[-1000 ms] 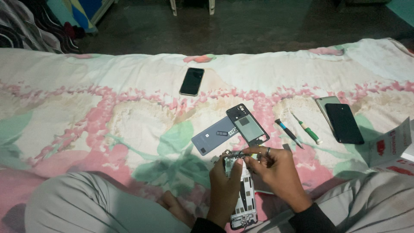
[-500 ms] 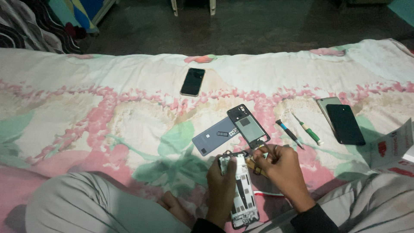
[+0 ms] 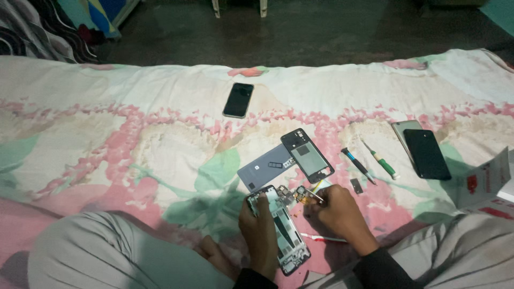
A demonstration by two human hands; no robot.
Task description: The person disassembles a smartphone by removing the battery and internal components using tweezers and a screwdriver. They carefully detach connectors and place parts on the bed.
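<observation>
Opened phone: the opened phone (image 3: 285,230) lies on the floral sheet (image 3: 107,139) between the person's knees.
Left hand: the left hand (image 3: 261,227) grips its left edge.
Right hand: the right hand (image 3: 338,217) pinches thin tweezers (image 3: 312,194) over its top end.
Nearby: grey back cover (image 3: 265,170) and black frame (image 3: 307,155) lie just beyond.
Right side: two screwdrivers (image 3: 369,163), then dark phones (image 3: 425,152).
Open room: bare sheet stretches left; another black phone (image 3: 238,99) lies near the far edge.

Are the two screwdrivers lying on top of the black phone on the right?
No, the two screwdrivers lie on the flowered sheet, apart from the black phone.
</observation>
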